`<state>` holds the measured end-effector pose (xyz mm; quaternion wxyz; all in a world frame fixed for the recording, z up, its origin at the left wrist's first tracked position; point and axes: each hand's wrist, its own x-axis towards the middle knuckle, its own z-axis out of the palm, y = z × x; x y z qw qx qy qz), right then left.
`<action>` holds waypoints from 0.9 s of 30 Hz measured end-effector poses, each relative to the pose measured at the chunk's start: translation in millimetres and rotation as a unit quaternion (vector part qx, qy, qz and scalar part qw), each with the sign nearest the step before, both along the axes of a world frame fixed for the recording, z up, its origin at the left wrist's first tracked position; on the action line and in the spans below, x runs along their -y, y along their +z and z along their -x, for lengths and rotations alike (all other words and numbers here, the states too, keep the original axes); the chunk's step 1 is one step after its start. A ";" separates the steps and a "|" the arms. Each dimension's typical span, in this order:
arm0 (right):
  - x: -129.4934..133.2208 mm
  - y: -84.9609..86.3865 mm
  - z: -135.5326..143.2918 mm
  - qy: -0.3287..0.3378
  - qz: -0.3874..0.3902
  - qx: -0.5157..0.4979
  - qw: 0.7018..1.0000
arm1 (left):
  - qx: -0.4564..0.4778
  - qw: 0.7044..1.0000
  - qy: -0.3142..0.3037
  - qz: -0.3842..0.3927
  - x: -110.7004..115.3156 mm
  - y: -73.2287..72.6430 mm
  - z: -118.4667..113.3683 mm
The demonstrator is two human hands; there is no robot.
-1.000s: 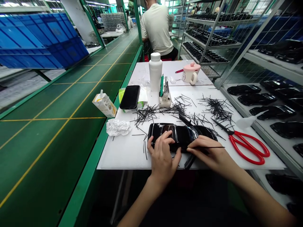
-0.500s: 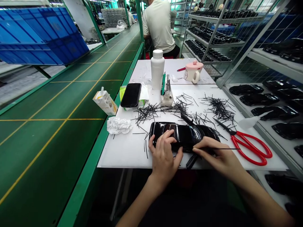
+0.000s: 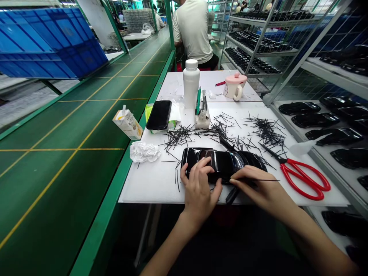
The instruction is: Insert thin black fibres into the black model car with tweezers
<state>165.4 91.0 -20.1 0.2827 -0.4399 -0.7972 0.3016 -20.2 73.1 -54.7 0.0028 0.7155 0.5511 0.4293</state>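
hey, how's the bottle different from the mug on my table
The bottle is tall and narrow; the mug is short and wide. The bottle's cap is white, while the mug's lid is pink. The mug has a handle; none shows on the bottle. Both stand upright, closed, on the table.

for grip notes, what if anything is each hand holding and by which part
Right hand pinches a thin black strip near its left end. Left hand holds the glossy black car body, fingers on top, thumb at its near edge.
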 end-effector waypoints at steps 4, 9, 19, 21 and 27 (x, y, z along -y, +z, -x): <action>-4.7 4.5 5.3 0.001 0.006 0.041 0.999 | 0.002 1.000 0.002 -0.002 -0.3 0.5 0.0; -6.6 4.0 12.9 0.008 -0.011 0.050 0.999 | -0.005 1.000 0.005 -0.003 -1.0 2.4 1.9; -22.5 50.2 -42.9 -0.197 -0.120 -0.069 0.971 | -0.038 0.999 0.007 -0.025 -4.0 -3.0 6.2; -39.3 47.3 -61.4 -0.224 -0.092 0.052 0.969 | -0.034 0.999 0.010 -0.027 -3.8 -3.5 6.0; -77.9 6.4 -89.9 -0.094 0.018 0.288 0.953 | -0.009 0.999 0.014 -0.037 -2.9 -4.5 4.9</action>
